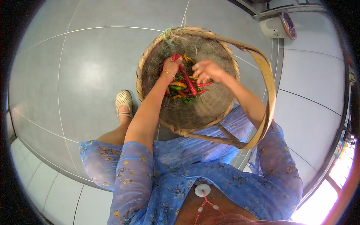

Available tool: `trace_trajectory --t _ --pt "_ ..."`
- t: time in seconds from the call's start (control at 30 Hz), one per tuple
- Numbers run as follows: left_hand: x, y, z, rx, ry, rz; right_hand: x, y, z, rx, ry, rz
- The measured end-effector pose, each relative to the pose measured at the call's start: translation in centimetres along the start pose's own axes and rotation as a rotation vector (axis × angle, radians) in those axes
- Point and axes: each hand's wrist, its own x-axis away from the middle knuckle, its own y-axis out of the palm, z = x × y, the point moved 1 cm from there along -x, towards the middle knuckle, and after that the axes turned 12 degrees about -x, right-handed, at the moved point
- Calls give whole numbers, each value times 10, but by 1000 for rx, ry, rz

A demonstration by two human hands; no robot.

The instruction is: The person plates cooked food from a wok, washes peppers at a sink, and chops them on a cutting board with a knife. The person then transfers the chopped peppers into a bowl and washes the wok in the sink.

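A round woven basket [195, 116] with a tall bent handle [270, 101] stands before me. Inside lies a small heap of chili peppers [179, 85], red, orange and green, with some green bits among them. My left hand [171, 66], a thin bangle at its wrist, is closed on red chili peppers [176, 56]. From beneath this hand a long, thick red chili [189, 82] slants down across the heap. Over the heap's right side hovers my right hand [208, 71], its fingers bent and apart, slightly blurred, with nothing visible in them.
Grey floor tiles [97, 60] surround the basket. My shoe [124, 102] rests to its left. Pale straw-like strands [170, 35] hang at the basket's far rim. At the upper right, a white bin with a purple liner [275, 27] lies near a metal frame.
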Motion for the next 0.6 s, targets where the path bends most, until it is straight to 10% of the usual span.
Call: trace_trajectory --t 0.1,0.33,0.6 --pt "-1 5 6 -70 75 -2 -35 4 43 1349 -110 78" --pt "2 10 14 -545 111 -77 -69 4 86 1338 69 202" --pt "18 30 26 -801 382 -386 -19 0 -6 1308 -251 66"
